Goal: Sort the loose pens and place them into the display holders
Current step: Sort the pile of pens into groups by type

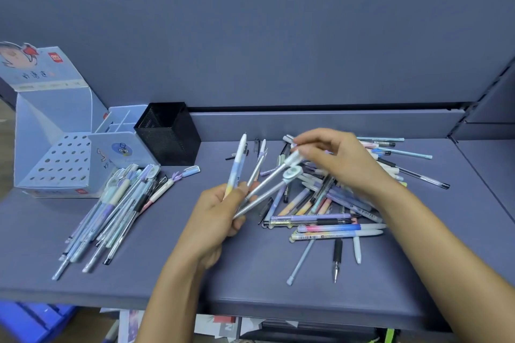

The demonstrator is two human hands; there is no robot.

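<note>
We see the left grip (220,211) near the middle of the shelf (250,281), fingers curled round a fan of pens (237,172) that point up and away. The right grip (334,159) reaches over from the right and pinches the top of one of them, a white-capped pen (291,160). Beneath that hand, the loose pile (331,211) sprawls across the right half of the shelf. Toward the left front edge lies a tidier bundle of pens (111,211), all lying roughly the same way. At the back left corner stand the display holders: a perforated card box (61,159), a pale blue divided holder (122,145) touching it, and a black mesh holder (170,133) just beside that.
</note>
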